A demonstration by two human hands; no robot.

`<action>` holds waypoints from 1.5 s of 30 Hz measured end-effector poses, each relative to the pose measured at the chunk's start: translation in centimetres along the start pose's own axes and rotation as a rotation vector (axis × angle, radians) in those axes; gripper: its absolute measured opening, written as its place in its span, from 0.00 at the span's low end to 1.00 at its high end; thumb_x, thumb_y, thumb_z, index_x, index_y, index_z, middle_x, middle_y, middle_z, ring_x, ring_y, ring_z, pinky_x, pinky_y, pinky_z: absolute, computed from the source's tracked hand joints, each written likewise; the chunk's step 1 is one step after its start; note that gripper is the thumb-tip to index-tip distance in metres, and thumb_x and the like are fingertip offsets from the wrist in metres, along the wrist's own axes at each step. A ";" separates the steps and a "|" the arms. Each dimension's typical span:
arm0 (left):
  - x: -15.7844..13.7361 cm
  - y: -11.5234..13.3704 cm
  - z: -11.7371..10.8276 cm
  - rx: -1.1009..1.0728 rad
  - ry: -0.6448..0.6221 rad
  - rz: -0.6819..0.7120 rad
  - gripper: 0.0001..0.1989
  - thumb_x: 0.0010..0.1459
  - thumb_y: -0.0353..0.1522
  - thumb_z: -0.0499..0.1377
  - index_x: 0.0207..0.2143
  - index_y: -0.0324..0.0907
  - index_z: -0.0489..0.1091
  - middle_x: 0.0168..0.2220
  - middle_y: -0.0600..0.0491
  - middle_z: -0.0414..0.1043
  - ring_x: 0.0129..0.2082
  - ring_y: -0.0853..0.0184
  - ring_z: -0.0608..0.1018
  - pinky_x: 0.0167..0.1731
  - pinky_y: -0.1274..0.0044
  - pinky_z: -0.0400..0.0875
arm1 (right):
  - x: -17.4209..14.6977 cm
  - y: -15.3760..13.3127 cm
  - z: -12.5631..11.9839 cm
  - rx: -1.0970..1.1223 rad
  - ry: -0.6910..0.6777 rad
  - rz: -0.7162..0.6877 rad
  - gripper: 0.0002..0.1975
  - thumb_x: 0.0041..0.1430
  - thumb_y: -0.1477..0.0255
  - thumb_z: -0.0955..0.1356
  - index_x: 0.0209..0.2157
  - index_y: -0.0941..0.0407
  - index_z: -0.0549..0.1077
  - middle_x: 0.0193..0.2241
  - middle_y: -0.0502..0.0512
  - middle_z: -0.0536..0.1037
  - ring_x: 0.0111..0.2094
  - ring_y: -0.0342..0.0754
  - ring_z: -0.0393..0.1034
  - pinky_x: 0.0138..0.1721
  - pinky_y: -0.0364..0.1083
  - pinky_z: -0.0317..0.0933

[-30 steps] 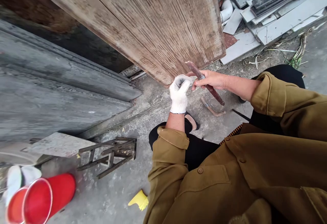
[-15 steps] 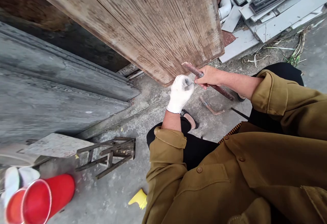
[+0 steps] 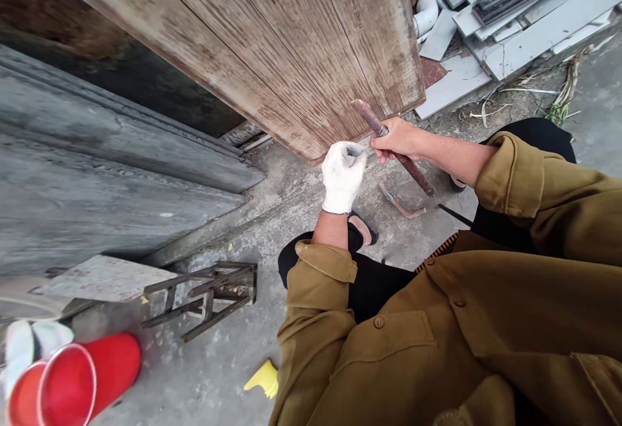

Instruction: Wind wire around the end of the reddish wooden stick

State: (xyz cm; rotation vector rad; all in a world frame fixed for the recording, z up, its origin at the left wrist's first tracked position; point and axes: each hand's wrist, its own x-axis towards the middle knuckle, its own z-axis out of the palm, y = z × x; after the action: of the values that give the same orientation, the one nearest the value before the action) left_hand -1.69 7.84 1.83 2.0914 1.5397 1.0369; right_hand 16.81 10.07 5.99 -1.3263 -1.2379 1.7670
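My right hand (image 3: 401, 139) is closed round a reddish-brown wooden stick (image 3: 414, 174), held at a slant. Several turns of thin metal wire (image 3: 383, 131) are wound round the stick, just above my fingers. My left hand (image 3: 341, 178), in a white knitted glove, is curled shut close beside it. A thin strand of the wire seems to run from the stick into the left fingers; its end is hidden. On the concrete below lies a bent brown stick (image 3: 405, 207) with a greyish band near one end.
A weathered plank door (image 3: 291, 56) stands right in front of my hands. Stacked tiles and boards (image 3: 529, 43) lie at the upper right. To the left are a small wooden stool (image 3: 208, 296), red buckets (image 3: 111, 371) and a grey wall (image 3: 97, 186). Something yellow (image 3: 265, 379) lies on the ground.
The stick has turned slightly in my right hand, its lower end shifting left and up. My gloved left hand has moved a little left and rotated slightly.
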 end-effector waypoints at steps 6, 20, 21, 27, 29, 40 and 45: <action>-0.2 0.1 -0.1 -0.004 0.028 0.052 0.05 0.58 0.27 0.64 0.33 0.44 0.71 0.36 0.54 0.78 0.40 0.64 0.78 0.47 0.70 0.72 | 0.2 0.2 0.0 0.122 -0.025 0.070 0.14 0.57 0.83 0.71 0.26 0.56 0.64 0.17 0.51 0.73 0.15 0.39 0.65 0.14 0.38 0.51; 0.4 -0.3 -0.4 0.024 0.078 0.135 0.06 0.57 0.27 0.63 0.32 0.45 0.68 0.35 0.53 0.76 0.40 0.62 0.77 0.45 0.69 0.72 | -0.3 1.0 0.8 0.064 -0.068 -0.029 0.11 0.59 0.80 0.72 0.31 0.55 0.65 0.14 0.44 0.68 0.14 0.39 0.61 0.14 0.38 0.53; 0.4 -0.3 -0.4 0.015 0.069 0.139 0.07 0.57 0.26 0.63 0.32 0.45 0.68 0.35 0.53 0.76 0.39 0.62 0.77 0.45 0.69 0.72 | -0.4 1.1 0.9 0.047 -0.069 -0.035 0.11 0.58 0.81 0.71 0.31 0.55 0.65 0.14 0.43 0.68 0.13 0.38 0.60 0.14 0.38 0.54; 0.2 0.0 -0.2 -0.001 -0.025 0.147 0.06 0.58 0.27 0.63 0.31 0.45 0.70 0.35 0.52 0.77 0.40 0.62 0.78 0.47 0.68 0.72 | -0.1 0.8 0.4 -0.148 0.032 -0.104 0.11 0.56 0.82 0.71 0.30 0.55 0.67 0.16 0.46 0.69 0.17 0.39 0.64 0.17 0.39 0.57; -0.2 0.4 0.1 -0.025 -0.006 0.080 0.06 0.56 0.26 0.63 0.30 0.44 0.71 0.34 0.52 0.77 0.38 0.63 0.78 0.45 0.70 0.73 | 0.3 0.4 -0.2 -0.222 0.073 -0.125 0.09 0.56 0.83 0.71 0.32 0.56 0.69 0.18 0.47 0.70 0.18 0.40 0.65 0.18 0.39 0.59; -0.5 -0.9 0.3 -0.509 -0.135 -0.106 0.23 0.65 0.48 0.62 0.57 0.49 0.72 0.51 0.47 0.80 0.45 0.62 0.84 0.46 0.69 0.79 | 0.5 -0.3 -2.0 0.076 0.090 -0.160 0.11 0.59 0.73 0.74 0.38 0.56 0.69 0.24 0.50 0.74 0.25 0.42 0.72 0.17 0.36 0.55; -0.4 -0.6 0.1 -0.574 -0.164 -0.110 0.29 0.68 0.56 0.55 0.63 0.52 0.69 0.53 0.45 0.80 0.48 0.61 0.84 0.46 0.69 0.80 | 0.6 -0.4 -1.9 0.154 0.046 -0.166 0.13 0.57 0.74 0.76 0.37 0.56 0.67 0.25 0.48 0.75 0.20 0.37 0.65 0.15 0.36 0.51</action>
State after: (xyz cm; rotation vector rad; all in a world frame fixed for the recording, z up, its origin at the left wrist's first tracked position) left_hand -2.10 7.67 1.22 1.6286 1.0963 1.0782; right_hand 18.44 11.33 5.98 -1.1368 -1.1286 1.6698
